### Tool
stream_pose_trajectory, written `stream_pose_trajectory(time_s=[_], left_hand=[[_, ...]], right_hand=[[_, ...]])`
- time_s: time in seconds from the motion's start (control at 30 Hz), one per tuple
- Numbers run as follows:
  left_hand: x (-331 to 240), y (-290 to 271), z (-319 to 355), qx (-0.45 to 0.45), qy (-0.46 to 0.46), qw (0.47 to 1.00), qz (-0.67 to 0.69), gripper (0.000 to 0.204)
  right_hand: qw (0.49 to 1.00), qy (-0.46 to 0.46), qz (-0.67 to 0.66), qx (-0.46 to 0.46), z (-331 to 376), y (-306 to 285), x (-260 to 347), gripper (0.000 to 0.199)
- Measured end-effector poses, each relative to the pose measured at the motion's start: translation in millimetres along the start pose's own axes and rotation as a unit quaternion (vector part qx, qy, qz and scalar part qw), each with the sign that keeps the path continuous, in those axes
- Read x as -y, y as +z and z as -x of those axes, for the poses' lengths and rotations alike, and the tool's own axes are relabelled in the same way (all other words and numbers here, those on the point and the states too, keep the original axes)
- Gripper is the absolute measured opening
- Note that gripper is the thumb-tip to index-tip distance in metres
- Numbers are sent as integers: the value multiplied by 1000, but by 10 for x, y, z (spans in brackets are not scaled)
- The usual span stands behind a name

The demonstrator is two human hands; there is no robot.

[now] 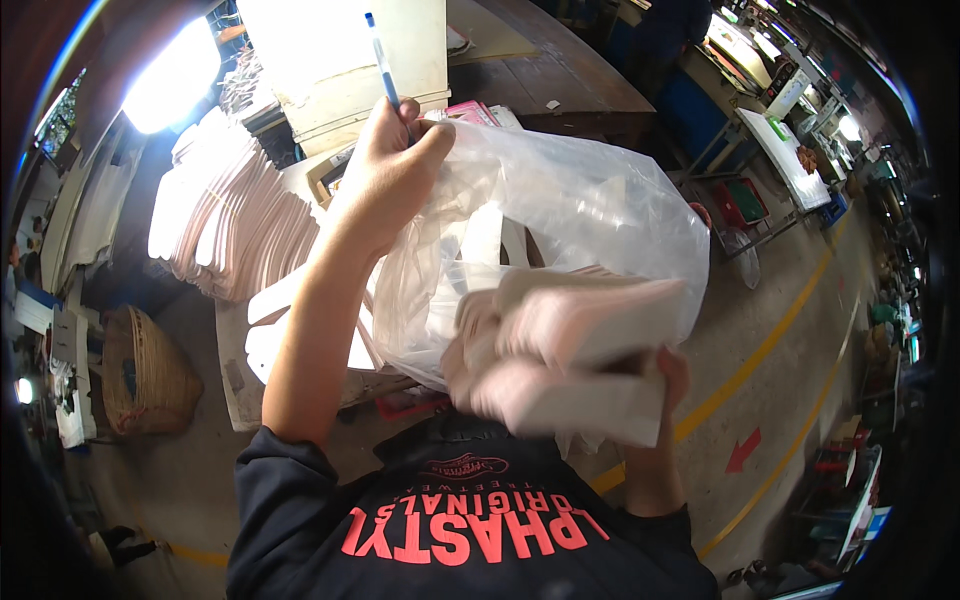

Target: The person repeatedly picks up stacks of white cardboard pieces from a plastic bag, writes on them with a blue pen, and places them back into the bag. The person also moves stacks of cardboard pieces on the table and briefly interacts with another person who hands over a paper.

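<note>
My left hand [390, 160] is closed around a blue-capped clear pen [377, 52] that points up, and it also pinches the rim of a large clear plastic bag [610, 190]. The bag lies spread across the table, its mouth toward me, with some pale flat pieces visible inside. In front of my chest, my right hand [676, 378] grips a thick bundle of pale pink and white shoe insoles [600, 315] from its right side. The bundle is smeared by motion and overlaps the bag's near edge. Most of my right hand's fingers are hidden behind it.
A tall stack of pale insoles [225, 215] stands at the left, with loose white ones [268, 335] nearer me. Behind is a cream box [350, 70] beside a dark tabletop [560, 75]. A wicker basket [150, 370] stands on the floor at left; yellow lines [770, 360] cross it at right.
</note>
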State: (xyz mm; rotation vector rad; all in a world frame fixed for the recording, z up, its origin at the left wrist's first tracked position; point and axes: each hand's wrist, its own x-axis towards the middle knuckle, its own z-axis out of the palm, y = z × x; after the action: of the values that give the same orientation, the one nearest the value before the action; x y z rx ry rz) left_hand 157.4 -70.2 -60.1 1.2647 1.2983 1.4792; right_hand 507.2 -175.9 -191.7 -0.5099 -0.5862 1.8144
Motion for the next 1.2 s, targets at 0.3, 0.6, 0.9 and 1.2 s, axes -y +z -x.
stream_pose_trajectory(time_s=[0.3, 0.6, 0.9, 1.2], left_hand=[[-121, 132, 380, -172, 313, 859, -367, 43], [271, 706, 1031, 141, 174, 975, -18, 50], [881, 692, 1075, 49, 233, 951, -197, 42], [729, 737, 1181, 21, 242, 949, -201, 37]], right_hand=[[992, 2, 53, -114, -745, 660, -52, 54], [925, 94, 361, 73, -1424, 1112, -1010, 54], [842, 170, 463, 218, -1350, 1640, -1718, 53], [818, 178, 490, 243, -1287, 1673, -1784, 53]])
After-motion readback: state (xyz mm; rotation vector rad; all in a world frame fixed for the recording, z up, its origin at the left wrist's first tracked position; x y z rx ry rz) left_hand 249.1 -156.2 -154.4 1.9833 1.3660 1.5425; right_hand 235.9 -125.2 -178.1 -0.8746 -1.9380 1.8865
